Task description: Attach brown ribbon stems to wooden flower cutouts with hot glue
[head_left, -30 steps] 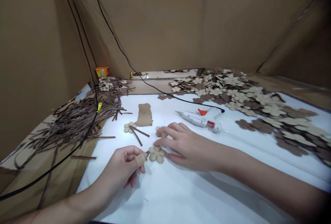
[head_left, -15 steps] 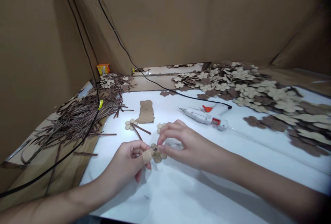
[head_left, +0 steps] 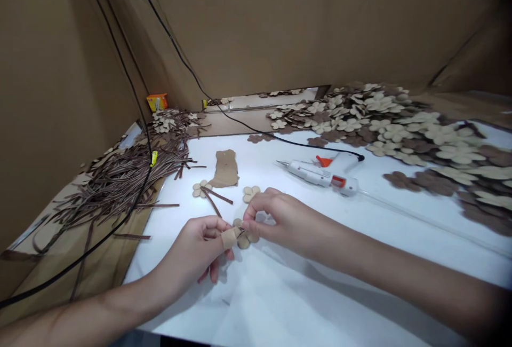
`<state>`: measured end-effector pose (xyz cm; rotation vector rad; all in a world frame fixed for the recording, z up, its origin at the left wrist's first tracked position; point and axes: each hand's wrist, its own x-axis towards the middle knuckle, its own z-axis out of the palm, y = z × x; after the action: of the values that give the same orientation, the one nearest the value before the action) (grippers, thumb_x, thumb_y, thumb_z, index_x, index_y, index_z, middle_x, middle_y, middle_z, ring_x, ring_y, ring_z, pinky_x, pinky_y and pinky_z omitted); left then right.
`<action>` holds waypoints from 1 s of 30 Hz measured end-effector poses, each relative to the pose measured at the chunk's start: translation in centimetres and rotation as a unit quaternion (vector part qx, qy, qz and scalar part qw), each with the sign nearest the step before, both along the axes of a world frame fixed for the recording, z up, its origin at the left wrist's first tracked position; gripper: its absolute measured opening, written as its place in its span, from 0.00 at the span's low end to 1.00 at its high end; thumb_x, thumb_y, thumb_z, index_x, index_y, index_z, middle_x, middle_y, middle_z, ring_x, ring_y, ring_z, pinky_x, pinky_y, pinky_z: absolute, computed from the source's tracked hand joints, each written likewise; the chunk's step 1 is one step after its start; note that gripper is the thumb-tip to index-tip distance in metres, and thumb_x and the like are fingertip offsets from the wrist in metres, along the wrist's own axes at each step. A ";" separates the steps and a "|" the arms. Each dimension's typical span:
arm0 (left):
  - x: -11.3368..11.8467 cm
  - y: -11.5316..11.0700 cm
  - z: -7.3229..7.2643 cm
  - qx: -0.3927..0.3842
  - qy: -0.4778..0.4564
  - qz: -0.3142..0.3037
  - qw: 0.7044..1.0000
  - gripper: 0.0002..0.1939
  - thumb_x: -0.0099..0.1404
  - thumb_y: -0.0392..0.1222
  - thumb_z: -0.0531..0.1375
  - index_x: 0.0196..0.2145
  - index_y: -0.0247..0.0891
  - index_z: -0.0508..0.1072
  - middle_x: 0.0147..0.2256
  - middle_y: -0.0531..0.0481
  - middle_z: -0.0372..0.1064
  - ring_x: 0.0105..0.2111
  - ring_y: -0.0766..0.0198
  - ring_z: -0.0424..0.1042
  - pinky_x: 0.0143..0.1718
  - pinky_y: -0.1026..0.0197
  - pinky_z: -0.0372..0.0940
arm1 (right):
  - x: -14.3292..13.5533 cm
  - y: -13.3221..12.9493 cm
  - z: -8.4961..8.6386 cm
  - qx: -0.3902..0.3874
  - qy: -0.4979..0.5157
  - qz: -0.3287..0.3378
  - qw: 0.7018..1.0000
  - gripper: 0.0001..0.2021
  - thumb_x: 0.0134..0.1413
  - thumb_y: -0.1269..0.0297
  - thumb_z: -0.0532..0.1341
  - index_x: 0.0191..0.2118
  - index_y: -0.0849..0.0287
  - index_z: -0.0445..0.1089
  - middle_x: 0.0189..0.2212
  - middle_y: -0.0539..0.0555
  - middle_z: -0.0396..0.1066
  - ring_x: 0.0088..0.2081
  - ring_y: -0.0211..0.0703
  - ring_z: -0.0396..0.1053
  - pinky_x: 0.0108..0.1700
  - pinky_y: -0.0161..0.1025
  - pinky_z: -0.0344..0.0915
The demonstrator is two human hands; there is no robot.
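My left hand point(head_left: 206, 245), a tan wrap around its thumb, pinches the left edge of a beige felt flower point(head_left: 244, 242) just above the white board. Thumb and forefinger of my right hand point(head_left: 276, 216) are closed at the flower's upper right, near its middle. A small dark bit shows at the flower's centre, partly hidden by the fingertips. Behind my right hand lies another beige flower point(head_left: 251, 194). To the left, a beige flower point(head_left: 201, 189) has two brown strips point(head_left: 218, 196) across it. A torn piece of brown cardboard point(head_left: 226, 168) lies beyond.
A white glue gun point(head_left: 312, 172) lies right of centre, its clear glue stick point(head_left: 400, 211) trailing right. Beige and brown flowers point(head_left: 384, 123) heap up at back right. Brown strips point(head_left: 120, 176) pile at left. A black cable point(head_left: 180, 53) crosses the workspace; cardboard walls point(head_left: 256, 21) surround it.
My right fingertips have pressed in closer over the flower's centre, covering more of the dark bit. The left hand keeps its pinch. The view has shifted slightly.
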<state>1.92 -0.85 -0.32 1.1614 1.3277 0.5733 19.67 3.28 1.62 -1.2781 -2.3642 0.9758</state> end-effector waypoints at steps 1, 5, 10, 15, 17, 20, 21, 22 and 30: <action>-0.1 0.0 -0.1 -0.003 0.007 -0.002 1.000 0.14 0.56 0.49 0.58 0.26 0.33 0.67 0.19 0.56 0.65 0.08 0.78 0.55 0.07 0.74 0.44 | -0.1 0.1 -0.1 0.007 -0.004 0.004 1.000 0.08 0.52 0.63 0.57 0.26 0.56 0.71 0.27 0.51 0.71 0.40 0.45 0.63 0.38 0.37 0.58; -0.1 0.2 -0.3 -0.022 0.033 -0.006 0.999 0.12 0.57 0.46 0.58 0.24 0.34 0.67 0.16 0.57 0.64 0.06 0.79 0.51 0.05 0.73 0.43 | -0.4 0.3 -0.6 0.028 -0.031 0.015 0.999 0.08 0.52 0.64 0.57 0.27 0.57 0.72 0.27 0.52 0.71 0.40 0.47 0.63 0.38 0.38 0.58; 0.2 0.5 -0.3 -0.061 0.045 -0.005 0.997 0.11 0.56 0.44 0.57 0.22 0.34 0.66 0.15 0.57 0.64 0.06 0.78 0.52 0.05 0.73 0.45 | -0.6 0.6 -0.7 0.046 -0.061 0.031 0.997 0.08 0.52 0.67 0.57 0.26 0.59 0.71 0.28 0.53 0.71 0.40 0.46 0.63 0.37 0.37 0.59; 0.6 0.8 -0.1 -0.084 0.068 0.002 0.994 0.11 0.55 0.43 0.58 0.20 0.35 0.64 0.13 0.59 0.61 0.05 0.76 0.52 0.05 0.72 0.46 | -0.8 0.7 -0.2 0.071 -0.117 0.057 0.989 0.08 0.53 0.68 0.57 0.26 0.61 0.71 0.28 0.54 0.71 0.38 0.45 0.64 0.37 0.37 0.59; 0.8 0.9 -0.1 -0.094 0.074 0.007 0.993 0.11 0.55 0.43 0.58 0.20 0.35 0.64 0.13 0.59 0.61 0.05 0.77 0.51 0.05 0.72 0.45 | -1.0 0.6 0.2 0.074 -0.157 0.061 0.983 0.08 0.53 0.69 0.57 0.27 0.62 0.71 0.28 0.55 0.72 0.38 0.46 0.64 0.37 0.37 0.59; 1.0 0.9 0.1 -0.097 0.086 0.010 0.992 0.11 0.55 0.42 0.58 0.19 0.35 0.64 0.13 0.59 0.61 0.05 0.77 0.50 0.05 0.72 0.44 | -1.4 0.3 0.8 0.075 -0.196 0.065 0.976 0.07 0.54 0.71 0.57 0.29 0.63 0.72 0.30 0.57 0.72 0.40 0.46 0.65 0.38 0.36 0.60; 1.0 0.8 0.1 -0.096 0.087 0.009 0.992 0.11 0.55 0.42 0.58 0.19 0.35 0.64 0.13 0.59 0.61 0.05 0.77 0.50 0.05 0.72 0.44 | -1.6 0.3 0.9 0.075 -0.204 0.067 0.974 0.07 0.54 0.71 0.57 0.30 0.64 0.72 0.30 0.57 0.72 0.40 0.46 0.65 0.38 0.36 0.60; 1.1 0.8 0.2 -0.094 0.086 0.009 0.992 0.11 0.55 0.41 0.58 0.19 0.35 0.64 0.13 0.59 0.61 0.05 0.77 0.50 0.05 0.72 0.44 | -1.7 0.2 1.0 0.075 -0.210 0.070 0.972 0.08 0.54 0.71 0.56 0.31 0.64 0.72 0.31 0.58 0.72 0.41 0.46 0.65 0.39 0.36 0.60; 1.2 1.0 0.3 -0.104 0.113 0.010 0.988 0.11 0.53 0.41 0.58 0.17 0.36 0.62 0.11 0.59 0.60 0.06 0.76 0.49 0.05 0.71 0.45 | -1.8 0.0 0.3 0.081 -0.199 0.062 0.975 0.06 0.51 0.75 0.58 0.27 0.61 0.70 0.29 0.56 0.72 0.39 0.47 0.65 0.37 0.37 0.59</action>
<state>3.10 0.14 -0.01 1.0640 1.5547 0.3133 17.87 3.31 1.96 -1.3808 -2.7848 0.5799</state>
